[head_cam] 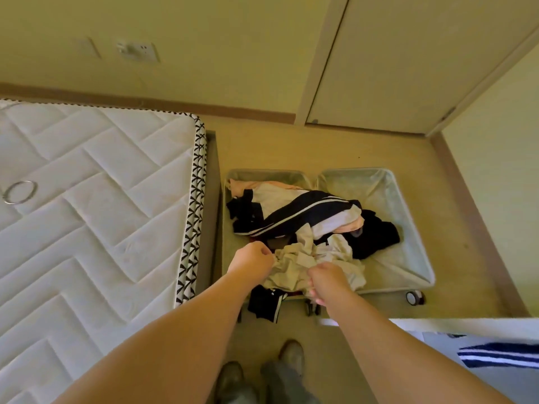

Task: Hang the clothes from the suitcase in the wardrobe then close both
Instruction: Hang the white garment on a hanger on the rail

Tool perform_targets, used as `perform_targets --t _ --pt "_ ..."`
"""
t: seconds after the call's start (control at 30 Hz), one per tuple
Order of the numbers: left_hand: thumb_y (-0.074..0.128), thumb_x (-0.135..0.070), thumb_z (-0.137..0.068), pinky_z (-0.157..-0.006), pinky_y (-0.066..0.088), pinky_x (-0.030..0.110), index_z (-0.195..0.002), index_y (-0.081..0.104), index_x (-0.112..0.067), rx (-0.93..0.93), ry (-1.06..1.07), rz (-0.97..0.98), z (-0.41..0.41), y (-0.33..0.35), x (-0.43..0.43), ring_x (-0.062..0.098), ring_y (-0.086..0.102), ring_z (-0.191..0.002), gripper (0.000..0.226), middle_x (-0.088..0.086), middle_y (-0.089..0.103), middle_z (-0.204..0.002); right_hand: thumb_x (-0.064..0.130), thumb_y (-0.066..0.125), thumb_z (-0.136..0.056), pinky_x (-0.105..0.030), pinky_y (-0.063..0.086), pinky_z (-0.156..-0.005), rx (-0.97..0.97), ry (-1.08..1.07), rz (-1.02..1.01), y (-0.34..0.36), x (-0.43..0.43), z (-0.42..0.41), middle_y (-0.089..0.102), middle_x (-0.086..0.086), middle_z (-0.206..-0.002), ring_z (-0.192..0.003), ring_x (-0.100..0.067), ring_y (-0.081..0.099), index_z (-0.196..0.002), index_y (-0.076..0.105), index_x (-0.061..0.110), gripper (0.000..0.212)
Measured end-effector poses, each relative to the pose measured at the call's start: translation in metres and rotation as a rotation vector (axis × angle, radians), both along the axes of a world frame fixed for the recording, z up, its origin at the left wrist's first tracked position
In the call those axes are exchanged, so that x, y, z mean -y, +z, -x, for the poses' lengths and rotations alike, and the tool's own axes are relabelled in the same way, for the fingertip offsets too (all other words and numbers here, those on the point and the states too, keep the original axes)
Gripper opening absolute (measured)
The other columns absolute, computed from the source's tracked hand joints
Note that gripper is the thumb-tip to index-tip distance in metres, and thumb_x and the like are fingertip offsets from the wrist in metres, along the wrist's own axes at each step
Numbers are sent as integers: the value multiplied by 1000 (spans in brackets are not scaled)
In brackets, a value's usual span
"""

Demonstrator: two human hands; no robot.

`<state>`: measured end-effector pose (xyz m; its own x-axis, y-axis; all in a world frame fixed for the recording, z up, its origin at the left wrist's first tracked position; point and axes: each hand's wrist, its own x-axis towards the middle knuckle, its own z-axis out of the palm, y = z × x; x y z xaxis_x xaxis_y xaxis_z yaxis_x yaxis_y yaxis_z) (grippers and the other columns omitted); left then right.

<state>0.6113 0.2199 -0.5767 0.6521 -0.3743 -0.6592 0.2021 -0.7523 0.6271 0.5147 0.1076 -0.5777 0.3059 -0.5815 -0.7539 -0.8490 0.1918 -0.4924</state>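
An open suitcase (408, 228) lies flat on the floor, both halves lined in pale fabric. A heap of clothes fills its left half and spills over the middle: a navy garment with white stripes (303, 214), black pieces (376, 237), pink and white ones. At the near edge lies a crumpled cream garment (294, 263). My left hand (253, 260) grips its left side and my right hand (326, 282) grips its right side, both with curled fingers. At the lower right, a white wardrobe edge (466, 323) shows, with a striped garment (501, 355) inside.
A bare white quilted mattress (87, 199) on a bed frame stands close to the left of the suitcase, with a metal ring (20, 192) on it. A closed door (408, 59) is in the far wall. My feet (262, 374) stand just before the suitcase.
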Motion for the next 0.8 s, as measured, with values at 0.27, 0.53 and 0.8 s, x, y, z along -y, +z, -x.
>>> perform_targets --t 0.27,0.53,0.8 --pt "45 -20 -95 -86 54 32 -107 59 -20 38 5 -59 -22 -131 51 19 61 -92 19 2 61 -101 17 45 -90 -27 30 -49 -15 118 8 -139 48 -23 44 -6 -78 -62 -20 39 -83 48 16 8" --pt "45 -25 -94 -84 53 33 -111 60 -20 35 -95 -104 -34 -284 96 22 60 -96 23 4 60 -107 19 45 -95 -29 39 -68 -88 263 30 -292 81 -40 52 -7 -88 -83 -24 51 -105 51 10 15" --pt "44 -20 -91 -95 45 35 -94 62 -24 43 -235 -174 -30 -381 107 24 53 -114 19 -2 58 -121 25 42 -98 -36 39 -105 -119 412 -73 -373 83 -45 49 -14 -137 -125 -30 45 -131 53 9 37"
